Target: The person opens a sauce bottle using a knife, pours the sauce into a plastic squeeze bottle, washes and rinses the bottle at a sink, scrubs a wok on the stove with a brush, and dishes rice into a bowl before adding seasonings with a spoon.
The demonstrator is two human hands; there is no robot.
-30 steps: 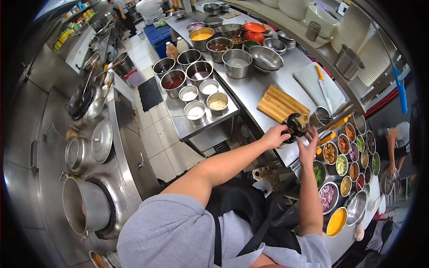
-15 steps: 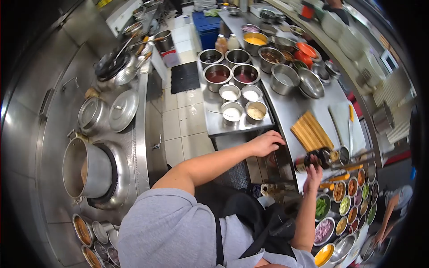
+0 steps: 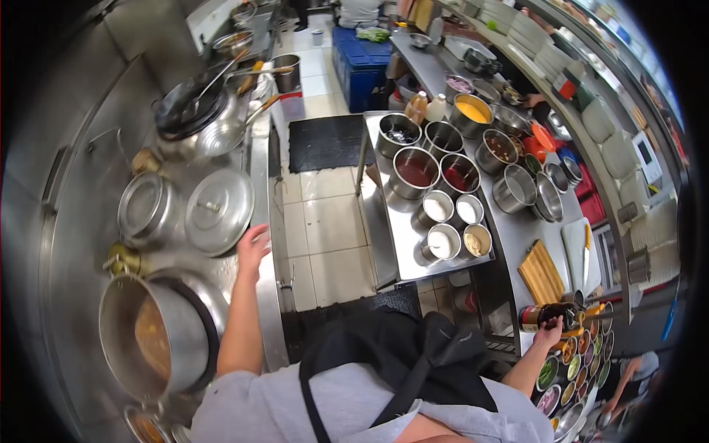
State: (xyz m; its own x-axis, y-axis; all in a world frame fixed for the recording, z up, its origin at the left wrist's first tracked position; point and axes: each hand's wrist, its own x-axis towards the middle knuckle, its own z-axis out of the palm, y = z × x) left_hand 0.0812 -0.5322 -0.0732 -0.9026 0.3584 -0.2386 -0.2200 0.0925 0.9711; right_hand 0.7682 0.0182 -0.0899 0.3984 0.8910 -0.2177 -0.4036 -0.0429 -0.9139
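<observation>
**Bottle steadied right, open hand at the stove**

The right hand (image 3: 548, 336) wraps its fingers around a dark bottle (image 3: 543, 315), lying at the surface (image 3: 517, 229) edge by the cutting board (image 3: 540, 272), handy above the small ingredient bowls (image 3: 572, 362). The left hand (image 3: 252, 245) hovers spread and empty beside a pot lid (image 3: 218, 210) on the steel stove (image 3: 88, 221). Tiled floor (image 3: 325, 236) runs between.

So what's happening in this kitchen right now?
A person in a grey shirt and black apron stands between two counters. Their right hand grips a dark sauce bottle lying at the steel prep counter's edge, beside small bowls of chopped ingredients. Their left hand reaches open towards a round steel pot lid on the stove side.
</observation>
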